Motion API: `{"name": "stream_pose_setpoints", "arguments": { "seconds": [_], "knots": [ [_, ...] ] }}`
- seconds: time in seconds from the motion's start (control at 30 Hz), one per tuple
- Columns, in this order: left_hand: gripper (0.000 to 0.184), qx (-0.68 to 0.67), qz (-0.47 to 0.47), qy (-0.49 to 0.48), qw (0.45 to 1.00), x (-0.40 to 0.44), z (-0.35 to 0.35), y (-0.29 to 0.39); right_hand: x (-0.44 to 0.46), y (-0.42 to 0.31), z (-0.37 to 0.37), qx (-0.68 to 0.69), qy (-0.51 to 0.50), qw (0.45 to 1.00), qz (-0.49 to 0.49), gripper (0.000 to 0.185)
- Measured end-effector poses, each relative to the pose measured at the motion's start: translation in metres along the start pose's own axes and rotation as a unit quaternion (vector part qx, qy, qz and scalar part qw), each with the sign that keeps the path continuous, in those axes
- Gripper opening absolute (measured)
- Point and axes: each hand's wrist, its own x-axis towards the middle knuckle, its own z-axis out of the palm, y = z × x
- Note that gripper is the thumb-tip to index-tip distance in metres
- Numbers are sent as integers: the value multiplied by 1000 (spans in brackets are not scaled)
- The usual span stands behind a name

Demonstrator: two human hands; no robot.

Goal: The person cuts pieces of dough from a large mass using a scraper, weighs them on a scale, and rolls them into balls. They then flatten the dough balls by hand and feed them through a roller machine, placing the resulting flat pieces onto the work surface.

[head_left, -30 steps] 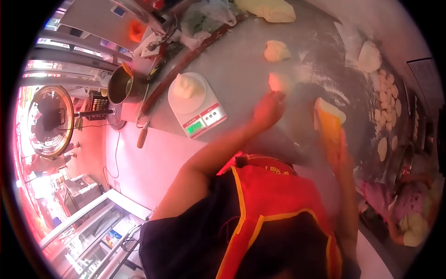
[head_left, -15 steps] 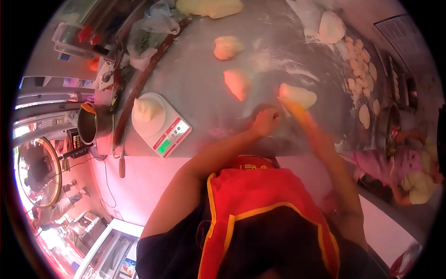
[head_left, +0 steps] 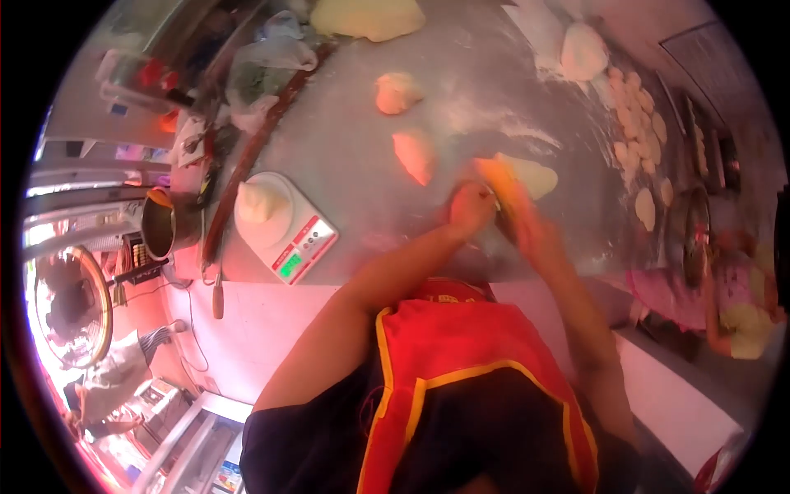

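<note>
My right hand (head_left: 533, 235) is clamped on one yellow scraper (head_left: 506, 188) at one dough piece's (head_left: 536, 176) edge. My left hand (head_left: 472, 207) curls nearby, its grip unclear. Two dough lumps (head_left: 413, 156) lie beyond.

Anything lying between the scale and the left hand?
Nothing: in the head view, bare tabletop runs from the scale to the left hand. A dough piece lies on the far side of that stretch.

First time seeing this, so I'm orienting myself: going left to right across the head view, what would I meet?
Fan → pot → white scale → tapered dough piece → left hand → right hand → cluster of small dough pieces → metal bowl.
</note>
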Motion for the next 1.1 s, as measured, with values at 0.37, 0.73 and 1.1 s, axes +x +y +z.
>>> {"name": "stream_pose_setpoints", "arguments": {
  "seconds": [0.37, 0.73, 1.1],
  "knots": [
    [14, 234, 89, 272, 929, -46, -287, 60, -10, -49, 0, 98, 205, 968, -110, 63],
    [27, 464, 191, 172, 847, -95, -378, -22, -18, -66, 12, 77, 198, 968, -134, 64],
    [42, 334, 76, 234, 910, -21, -341, 31, -33, -50, 4, 89, 220, 969, -70, 64]
  ]
}}
